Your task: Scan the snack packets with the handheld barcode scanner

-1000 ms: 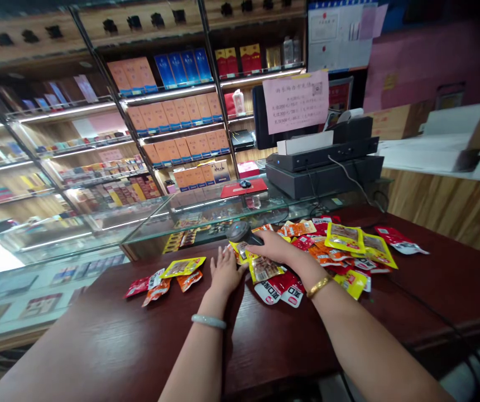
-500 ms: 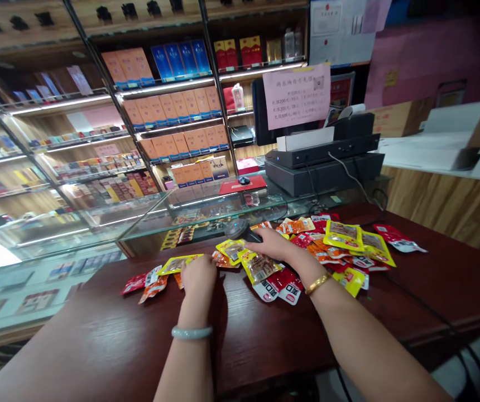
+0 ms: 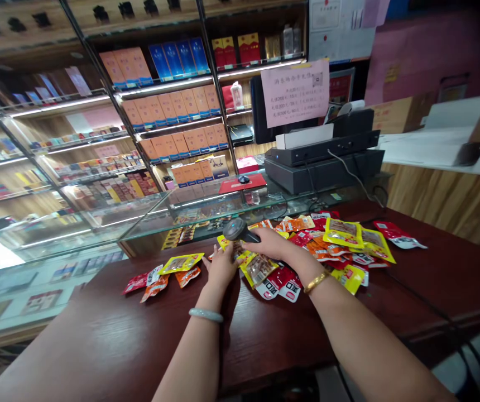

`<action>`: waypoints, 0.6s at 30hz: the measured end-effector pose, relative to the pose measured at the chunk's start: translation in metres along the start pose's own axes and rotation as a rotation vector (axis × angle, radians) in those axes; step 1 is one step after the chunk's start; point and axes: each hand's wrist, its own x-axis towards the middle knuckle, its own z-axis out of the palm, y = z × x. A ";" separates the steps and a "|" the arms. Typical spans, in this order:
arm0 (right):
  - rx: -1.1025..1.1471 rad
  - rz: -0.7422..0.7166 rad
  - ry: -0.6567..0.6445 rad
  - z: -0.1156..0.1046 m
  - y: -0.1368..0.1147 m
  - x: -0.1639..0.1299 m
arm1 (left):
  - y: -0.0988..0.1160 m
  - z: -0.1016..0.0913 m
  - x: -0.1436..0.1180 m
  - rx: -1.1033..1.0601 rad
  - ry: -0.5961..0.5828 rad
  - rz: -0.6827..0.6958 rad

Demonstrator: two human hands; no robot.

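Near edge: dark wood counter [image 3: 110, 335], bare at 6 o'clock where both forearms come in. Left hand [image 3: 222, 267] has fingers spread loosely on a yellow packet [image 3: 240, 254] just under the scanner head; looks like steadying, can't tell if it's pinched. Right hand [image 3: 270, 244] is wrapped shut on the scanner [image 3: 236, 229], head tipped down at that packet. Judging by layout: small set at 9 o'clock of the hands, the done pile [image 3: 162, 274], a handful of red, orange and yellow packets, well apart from the rest. Big heap [image 3: 340, 245] at 2–3 o'clock of the hands looks unprocessed, many packets overlapping, plus two red-white ones touching the right wrist. So roughly a handful through, most left, one under the scanner. Farther out: glass case [image 3: 206, 209] at 12, till [image 3: 324, 162] with a pink notice [image 3: 295, 94] at 1, shelves [image 3: 168, 106] of boxed goods behind.
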 end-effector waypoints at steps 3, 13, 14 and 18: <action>0.009 0.008 -0.006 0.000 0.001 0.000 | -0.010 0.002 0.008 -0.369 0.053 -0.075; 0.037 -0.037 -0.008 -0.005 -0.020 -0.011 | -0.032 -0.024 0.004 -1.551 0.541 -0.224; 0.042 -0.039 -0.023 -0.003 -0.023 -0.012 | -0.033 -0.028 0.001 -1.549 0.583 -0.235; 0.044 -0.066 -0.080 0.010 -0.033 -0.017 | -0.033 -0.038 -0.004 -1.480 0.689 -0.263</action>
